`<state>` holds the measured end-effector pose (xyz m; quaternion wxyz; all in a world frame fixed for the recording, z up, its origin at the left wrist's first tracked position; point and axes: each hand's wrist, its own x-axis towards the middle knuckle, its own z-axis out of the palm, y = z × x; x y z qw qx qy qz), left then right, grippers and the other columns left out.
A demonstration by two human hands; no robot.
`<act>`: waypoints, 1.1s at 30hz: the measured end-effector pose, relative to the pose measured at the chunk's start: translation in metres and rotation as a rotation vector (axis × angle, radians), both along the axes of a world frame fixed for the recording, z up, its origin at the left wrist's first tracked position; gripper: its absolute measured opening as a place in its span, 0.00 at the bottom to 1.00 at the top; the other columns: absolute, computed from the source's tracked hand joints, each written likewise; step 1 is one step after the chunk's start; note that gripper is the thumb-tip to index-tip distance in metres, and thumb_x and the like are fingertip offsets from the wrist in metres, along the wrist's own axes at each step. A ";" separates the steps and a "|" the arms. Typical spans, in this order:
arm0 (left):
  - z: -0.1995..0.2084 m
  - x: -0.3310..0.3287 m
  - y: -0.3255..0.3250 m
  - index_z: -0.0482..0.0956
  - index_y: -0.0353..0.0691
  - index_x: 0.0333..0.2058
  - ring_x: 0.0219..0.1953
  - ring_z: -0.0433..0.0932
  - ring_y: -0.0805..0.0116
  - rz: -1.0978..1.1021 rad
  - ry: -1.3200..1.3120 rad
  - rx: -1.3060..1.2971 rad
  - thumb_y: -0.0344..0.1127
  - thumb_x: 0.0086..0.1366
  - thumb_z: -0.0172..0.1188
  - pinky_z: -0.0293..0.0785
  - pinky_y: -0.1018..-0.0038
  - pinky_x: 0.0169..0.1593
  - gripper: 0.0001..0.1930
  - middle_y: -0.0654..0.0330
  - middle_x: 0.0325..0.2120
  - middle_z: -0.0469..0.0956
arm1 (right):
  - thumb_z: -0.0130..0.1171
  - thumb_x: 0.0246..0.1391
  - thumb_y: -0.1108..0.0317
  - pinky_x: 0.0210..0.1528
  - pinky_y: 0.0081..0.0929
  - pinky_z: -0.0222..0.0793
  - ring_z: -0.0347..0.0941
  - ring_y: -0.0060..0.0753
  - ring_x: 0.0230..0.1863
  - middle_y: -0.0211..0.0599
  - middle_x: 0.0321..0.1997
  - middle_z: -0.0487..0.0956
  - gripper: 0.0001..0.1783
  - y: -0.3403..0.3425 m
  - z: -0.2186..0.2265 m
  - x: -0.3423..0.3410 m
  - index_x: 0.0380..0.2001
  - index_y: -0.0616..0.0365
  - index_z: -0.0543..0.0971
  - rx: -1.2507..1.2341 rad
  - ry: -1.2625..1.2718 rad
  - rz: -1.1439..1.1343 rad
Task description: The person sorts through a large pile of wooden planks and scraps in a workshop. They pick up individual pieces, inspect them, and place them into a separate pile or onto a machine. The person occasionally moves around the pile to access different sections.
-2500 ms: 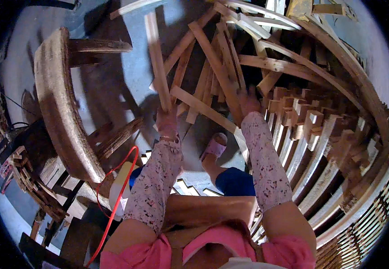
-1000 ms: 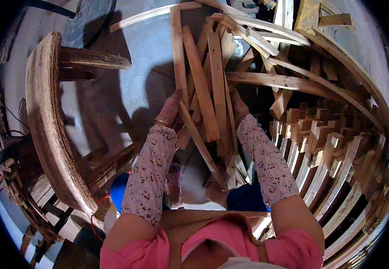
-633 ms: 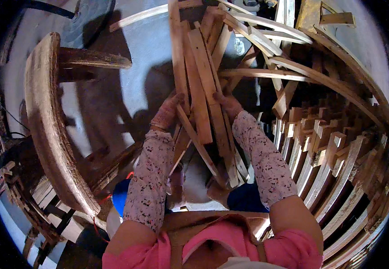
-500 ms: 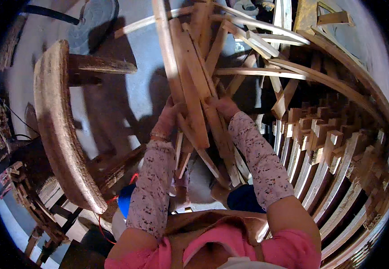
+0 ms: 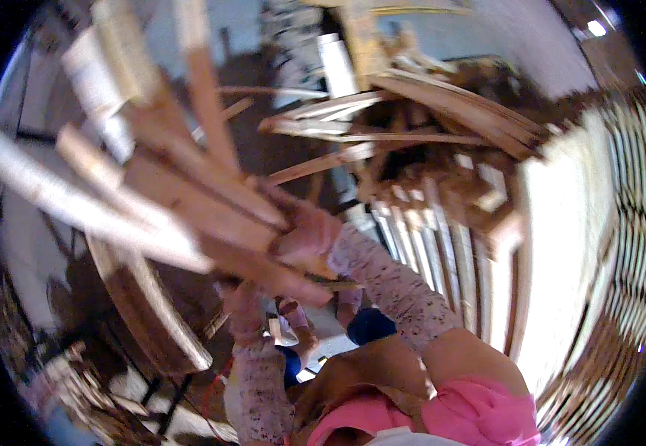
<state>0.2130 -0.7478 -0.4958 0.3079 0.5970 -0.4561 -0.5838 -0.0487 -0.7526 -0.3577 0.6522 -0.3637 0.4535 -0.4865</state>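
A loose bundle of wooden slats [image 5: 196,201] is lifted in front of me, tilted so its far ends fan out to the upper left. My right hand [image 5: 309,234] is closed around the right side of the bundle near its close end. Beneath the same end, my left hand [image 5: 239,303] grips from the left, its fingers partly hidden by the wood. Several slats cross one another unevenly. Motion smears the far ends. Patterned sleeves cover both my forearms.
To the right stands a stack of slats [image 5: 434,260], with a pale upright surface [image 5: 564,253] beyond it. Loose curved slats [image 5: 457,111] lie in a pile ahead. A rough wooden bench [image 5: 148,312] stands at the left, near my left arm.
The slats have been raised and swung from nearly upright in view to a slant toward the upper left. Both hands keep hold of them. The whole view has turned toward the right.
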 end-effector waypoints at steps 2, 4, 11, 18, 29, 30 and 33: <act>0.066 -0.001 -0.003 0.67 0.36 0.63 0.50 0.76 0.66 -0.038 0.086 -0.038 0.36 0.65 0.68 0.78 0.69 0.53 0.31 0.58 0.52 0.76 | 0.70 0.41 0.78 0.75 0.31 0.55 0.59 0.28 0.73 0.34 0.77 0.62 0.64 0.018 0.040 0.001 0.80 0.54 0.46 -0.072 -0.045 -0.099; 0.141 -0.002 -0.008 0.65 0.36 0.65 0.51 0.75 0.65 -0.068 0.164 -0.130 0.36 0.65 0.68 0.77 0.69 0.55 0.33 0.57 0.54 0.75 | 0.70 0.42 0.76 0.77 0.32 0.51 0.56 0.27 0.75 0.33 0.77 0.62 0.62 0.025 0.085 0.004 0.79 0.53 0.48 -0.151 -0.054 -0.126; 0.418 -0.089 0.000 0.59 0.37 0.70 0.56 0.71 0.64 -0.529 0.545 -0.378 0.35 0.65 0.66 0.73 0.67 0.59 0.38 0.55 0.60 0.69 | 0.66 0.47 0.78 0.76 0.30 0.49 0.52 0.27 0.77 0.35 0.77 0.61 0.58 0.101 0.287 -0.018 0.79 0.54 0.48 -0.456 -0.242 -0.526; 0.612 -0.232 0.112 0.51 0.38 0.72 0.54 0.73 0.63 -1.018 0.600 -0.188 0.28 0.56 0.69 0.74 0.67 0.56 0.48 0.54 0.59 0.69 | 0.67 0.51 0.67 0.77 0.30 0.47 0.55 0.34 0.76 0.42 0.76 0.62 0.56 0.273 0.415 -0.055 0.78 0.62 0.49 -0.595 0.067 -1.282; 0.638 -0.329 0.451 0.65 0.35 0.66 0.55 0.79 0.40 -2.443 0.621 -0.918 0.64 0.56 0.72 0.77 0.53 0.57 0.50 0.37 0.52 0.79 | 0.66 0.53 0.31 0.64 0.46 0.76 0.78 0.44 0.59 0.45 0.57 0.80 0.50 0.526 0.397 0.088 0.65 0.60 0.70 -0.999 -0.628 -2.212; 0.639 -0.330 0.476 0.64 0.38 0.67 0.55 0.79 0.40 -2.526 0.595 -0.933 0.66 0.57 0.70 0.76 0.53 0.57 0.50 0.36 0.52 0.78 | 0.59 0.54 0.25 0.66 0.48 0.73 0.76 0.46 0.61 0.43 0.58 0.80 0.52 0.541 0.415 0.092 0.66 0.58 0.69 -0.836 -0.519 -2.322; 0.628 -0.351 0.588 0.62 0.44 0.69 0.59 0.76 0.39 -2.832 0.233 -0.937 0.72 0.58 0.63 0.74 0.52 0.59 0.50 0.37 0.58 0.75 | 0.34 0.73 0.33 0.51 0.35 0.79 0.79 0.37 0.45 0.37 0.42 0.82 0.38 0.624 0.392 0.073 0.58 0.57 0.73 -0.655 0.101 -2.521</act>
